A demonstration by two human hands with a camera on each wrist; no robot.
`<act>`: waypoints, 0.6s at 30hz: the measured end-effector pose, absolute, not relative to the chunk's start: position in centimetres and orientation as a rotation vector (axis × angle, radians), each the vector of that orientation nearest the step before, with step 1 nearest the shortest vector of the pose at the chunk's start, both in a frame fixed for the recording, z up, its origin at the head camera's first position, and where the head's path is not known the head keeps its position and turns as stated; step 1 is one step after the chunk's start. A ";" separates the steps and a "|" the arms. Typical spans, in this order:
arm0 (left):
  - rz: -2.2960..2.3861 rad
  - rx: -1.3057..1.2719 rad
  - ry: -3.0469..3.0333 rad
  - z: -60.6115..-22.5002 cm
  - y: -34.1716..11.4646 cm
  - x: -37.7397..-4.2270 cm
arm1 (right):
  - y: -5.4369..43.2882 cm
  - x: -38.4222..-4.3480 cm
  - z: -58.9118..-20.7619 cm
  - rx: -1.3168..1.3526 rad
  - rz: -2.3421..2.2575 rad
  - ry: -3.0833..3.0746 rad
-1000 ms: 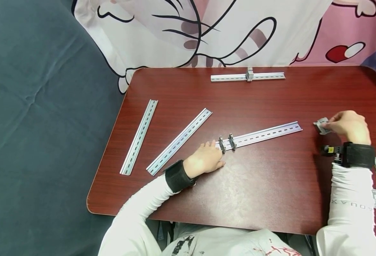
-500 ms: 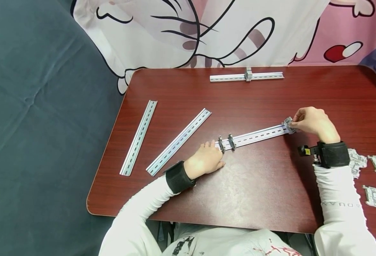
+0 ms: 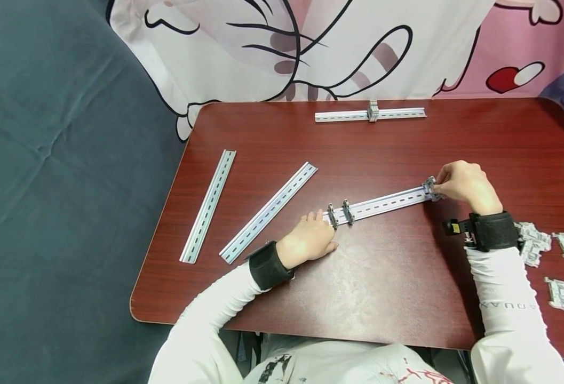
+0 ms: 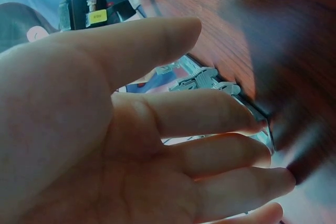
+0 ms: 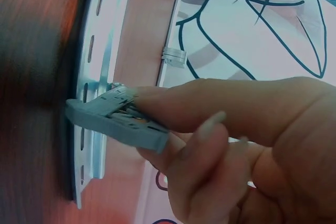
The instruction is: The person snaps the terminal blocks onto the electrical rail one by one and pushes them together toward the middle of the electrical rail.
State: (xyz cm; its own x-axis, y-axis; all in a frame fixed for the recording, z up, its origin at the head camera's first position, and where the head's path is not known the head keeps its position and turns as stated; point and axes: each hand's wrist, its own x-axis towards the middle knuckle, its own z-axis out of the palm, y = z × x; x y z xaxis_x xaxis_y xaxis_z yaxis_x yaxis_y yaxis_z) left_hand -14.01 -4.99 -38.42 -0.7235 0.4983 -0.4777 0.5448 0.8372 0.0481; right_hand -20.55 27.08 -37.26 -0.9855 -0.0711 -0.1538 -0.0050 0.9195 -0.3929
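My right hand pinches a grey terminal block between thumb and fingers. The block lies across the right end of a slotted metal DIN rail; whether it is clipped on cannot be told. Near the rail's left end, two more terminal blocks stand on it, close together but apart. My left hand rests its outstretched fingers on that left end, beside the blocks. In the left wrist view, the fingers hide part of the rail.
Two bare DIN rails, one slanted and one steeper, lie to the left. Another rail carrying a cluster of blocks lies at the table's far edge. Loose terminal blocks lie at right, near my forearm.
My right hand has carried the terminal block leftward from the table's right side onto the rail's right end, then shifted slightly farther left. The left hand has stayed in place.
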 end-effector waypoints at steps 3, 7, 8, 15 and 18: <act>-0.128 0.775 2.537 -38.5 -5.0 -14.0 | 26.9 -20.6 -37.4 -0.064 -0.575 2.916; -0.120 0.780 2.533 -38.5 -5.0 -14.1 | 26.7 -20.7 -37.6 -0.056 -0.567 2.927; -0.118 0.779 2.530 -38.5 -5.0 -14.1 | 26.7 -20.7 -37.6 -0.054 -0.566 2.927; -0.122 0.783 2.518 -38.6 -4.8 -14.1 | 26.7 -21.0 -37.7 -0.035 -0.563 2.899; -0.119 0.784 2.522 -38.5 -4.8 -14.0 | 26.5 -21.4 -37.5 -0.019 -0.552 2.867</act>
